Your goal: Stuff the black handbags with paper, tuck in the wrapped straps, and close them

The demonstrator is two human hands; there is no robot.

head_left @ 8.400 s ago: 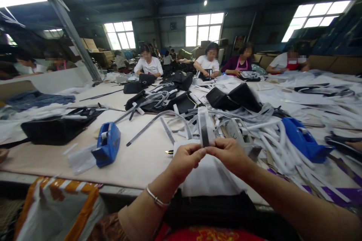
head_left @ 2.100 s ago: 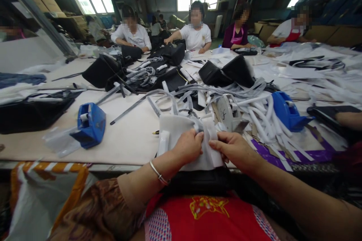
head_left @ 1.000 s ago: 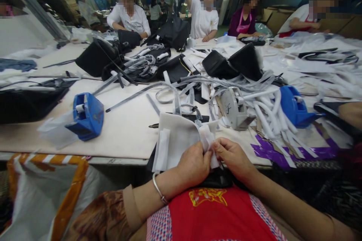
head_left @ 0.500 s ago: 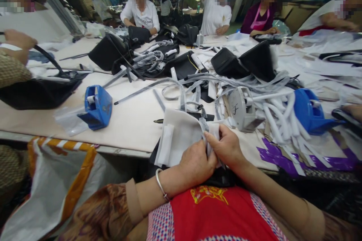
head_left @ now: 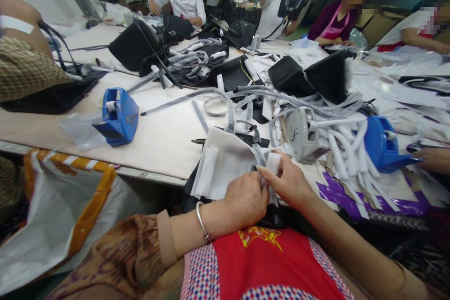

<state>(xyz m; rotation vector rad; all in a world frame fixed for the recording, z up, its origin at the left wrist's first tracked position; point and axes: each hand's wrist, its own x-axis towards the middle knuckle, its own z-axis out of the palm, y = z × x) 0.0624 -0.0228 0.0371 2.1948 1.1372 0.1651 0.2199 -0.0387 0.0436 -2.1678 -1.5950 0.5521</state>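
Close in front of my apron, my left hand (head_left: 248, 197) is closed in a fist around a plastic-wrapped strap (head_left: 258, 147), whose lower end runs in between my hands. Against it sits my right hand (head_left: 290, 180), thumb and fingers pinching a small white wrapping piece (head_left: 273, 163) beside the strap. A larger white sheet (head_left: 232, 159) stands up behind my left hand, with a folded white strip at its left side. Under the sheet shows part of a black bag (head_left: 190, 192), mostly hidden by it and my forearm.
A blue tape dispenser (head_left: 121, 117) stands left, a grey one (head_left: 302, 136) and another blue one (head_left: 381, 145) right. White foam tubes (head_left: 346, 145), wrapped straps and black bags (head_left: 326, 77) cover the table. A white sack (head_left: 63, 206) hangs below left. Co-workers sit around.
My right hand has shifted slightly, and the white piece in it now stands up more. My left hand keeps its grip. Across the table, a person has raised a black bag.
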